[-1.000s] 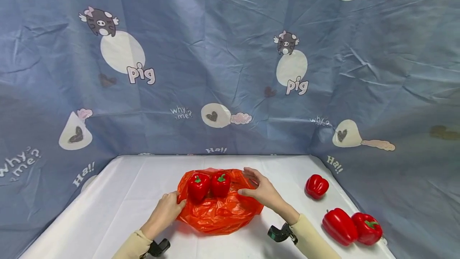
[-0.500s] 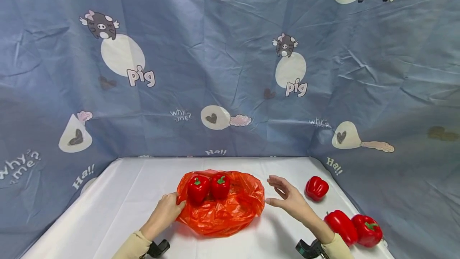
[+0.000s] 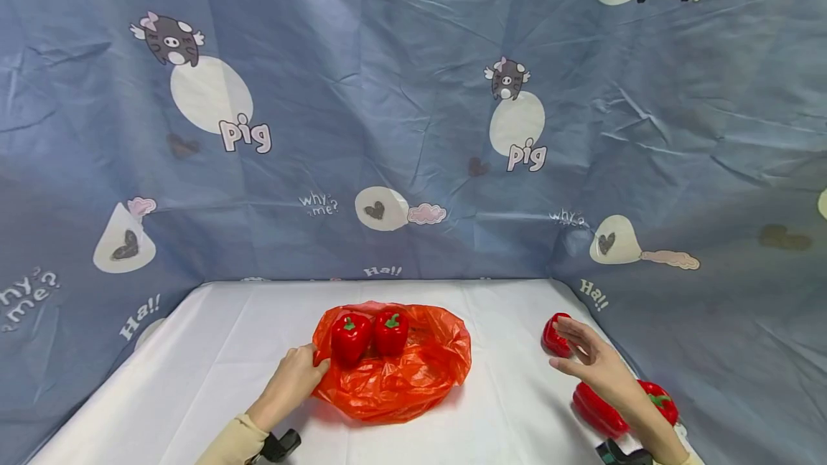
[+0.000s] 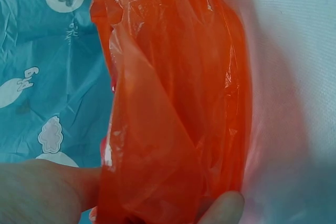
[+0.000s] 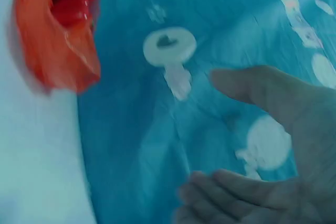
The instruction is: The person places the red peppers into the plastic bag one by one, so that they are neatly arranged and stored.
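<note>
An orange-red plastic bag (image 3: 400,393) lies spread wide on the white table, with two red bell peppers, a left one (image 3: 351,339) and a right one (image 3: 391,334), inside its mouth. At the bag's left rim my left hand (image 3: 293,379) pinches the plastic between thumb and fingers; the left wrist view shows the bag wall (image 4: 157,129) between them. My right hand (image 3: 597,364) is over the right side of the table, thumb and fingers apart, holding nothing. Behind its fingers is a partly hidden red bell pepper (image 3: 553,336).
Below the right forearm lie two more red bell peppers, a long one (image 3: 597,411) and one with a green stem (image 3: 660,400), both partly covered by the arm. A blue patterned cloth (image 3: 413,128) hangs along the back and sides of the white table (image 3: 245,321).
My right hand has left the bag's right rim and moved right, to the loose peppers. The left hand keeps its hold on the bag, and the two peppers inside stay put.
</note>
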{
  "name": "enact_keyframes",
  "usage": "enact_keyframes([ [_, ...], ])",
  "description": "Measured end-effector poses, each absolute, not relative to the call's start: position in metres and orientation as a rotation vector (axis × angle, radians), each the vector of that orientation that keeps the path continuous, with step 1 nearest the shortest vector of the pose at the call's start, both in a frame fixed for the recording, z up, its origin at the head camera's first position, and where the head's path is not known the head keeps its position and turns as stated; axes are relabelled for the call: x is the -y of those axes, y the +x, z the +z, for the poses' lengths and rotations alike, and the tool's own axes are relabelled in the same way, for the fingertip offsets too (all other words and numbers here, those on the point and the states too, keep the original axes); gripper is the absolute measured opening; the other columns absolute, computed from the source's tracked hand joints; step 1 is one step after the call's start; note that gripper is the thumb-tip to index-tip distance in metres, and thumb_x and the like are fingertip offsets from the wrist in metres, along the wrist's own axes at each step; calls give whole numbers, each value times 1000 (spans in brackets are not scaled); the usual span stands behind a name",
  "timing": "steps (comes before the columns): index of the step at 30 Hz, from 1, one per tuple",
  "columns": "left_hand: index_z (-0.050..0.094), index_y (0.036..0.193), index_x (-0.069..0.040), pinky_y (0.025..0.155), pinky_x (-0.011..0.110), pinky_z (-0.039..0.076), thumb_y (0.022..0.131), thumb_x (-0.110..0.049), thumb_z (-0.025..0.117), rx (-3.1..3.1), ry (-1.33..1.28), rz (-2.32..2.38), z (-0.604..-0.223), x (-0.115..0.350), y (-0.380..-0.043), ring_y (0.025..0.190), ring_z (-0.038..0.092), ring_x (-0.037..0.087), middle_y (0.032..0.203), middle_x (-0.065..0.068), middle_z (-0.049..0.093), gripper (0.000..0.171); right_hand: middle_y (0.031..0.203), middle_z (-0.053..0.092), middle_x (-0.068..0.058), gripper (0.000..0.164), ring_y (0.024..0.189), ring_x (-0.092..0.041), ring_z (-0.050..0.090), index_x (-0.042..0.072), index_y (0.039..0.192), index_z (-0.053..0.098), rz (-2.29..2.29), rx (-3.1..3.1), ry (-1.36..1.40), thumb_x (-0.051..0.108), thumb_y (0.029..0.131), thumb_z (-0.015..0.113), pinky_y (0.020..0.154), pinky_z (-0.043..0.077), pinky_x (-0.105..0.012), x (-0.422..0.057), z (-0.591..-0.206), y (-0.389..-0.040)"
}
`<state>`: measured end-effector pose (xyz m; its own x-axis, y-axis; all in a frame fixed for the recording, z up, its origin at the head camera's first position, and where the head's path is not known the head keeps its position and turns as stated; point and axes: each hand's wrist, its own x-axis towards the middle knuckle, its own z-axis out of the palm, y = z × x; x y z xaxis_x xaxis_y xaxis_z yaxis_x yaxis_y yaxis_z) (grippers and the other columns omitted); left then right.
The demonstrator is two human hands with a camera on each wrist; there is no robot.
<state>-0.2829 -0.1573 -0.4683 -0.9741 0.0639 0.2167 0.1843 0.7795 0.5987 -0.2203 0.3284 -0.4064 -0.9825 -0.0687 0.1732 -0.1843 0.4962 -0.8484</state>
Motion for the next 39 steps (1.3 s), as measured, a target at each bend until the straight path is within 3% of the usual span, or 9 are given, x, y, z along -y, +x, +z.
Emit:
enact_keyframes([
  [4,55,73,-3,45,25,35,86,-10,64,2791,-192,-963,-468,159,-283,49,45,13,57,2,45,16,147,40,-19,82,137,-37,38,4,146,30,1339,2785,111,31,83,74,106,37,-35,-349,-405,-211],
  [6,56,74,-2,44,25,35,85,-9,64,2790,-192,-964,-469,160,-283,49,45,13,57,2,45,16,147,39,-23,83,137,-42,36,2,146,29,1273,2846,58,32,83,74,106,35,-46,-357,-408,-206],
  [10,56,75,-1,44,25,35,85,-9,64,2790,-200,-958,-468,161,-283,49,45,12,57,2,46,15,146,37,-29,87,135,-49,34,-3,145,27,1178,2921,-36,33,82,74,105,36,-54,-370,-415,-199],
  [14,57,76,0,44,25,35,86,-8,64,2792,-199,-946,-468,162,-283,50,46,13,58,3,46,15,143,38,-34,88,130,-52,38,-7,143,28,1099,2945,-104,32,81,76,103,39,-55,-381,-422,-198],
  [21,57,75,1,45,26,35,85,-8,64,2792,-194,-934,-468,162,-283,52,45,14,58,3,47,15,139,36,-37,91,121,-49,44,-12,141,26,1196,2965,-245,28,78,78,90,52,-47,-391,-437,-205],
  [30,57,74,0,47,27,34,85,-8,64,2781,-211,-927,-469,161,-283,53,45,15,58,3,46,16,126,46,-36,97,107,-45,49,-15,136,32,984,3043,-358,36,70,83,75,56,-49,-391,-446,-211],
  [39,56,73,-1,45,26,34,85,-8,64,2786,-197,-948,-471,158,-282,51,44,14,57,2,46,16,111,52,-35,99,98,-47,50,-19,131,34,879,3134,-519,31,63,87,69,56,-50,-390,-452,-217],
])
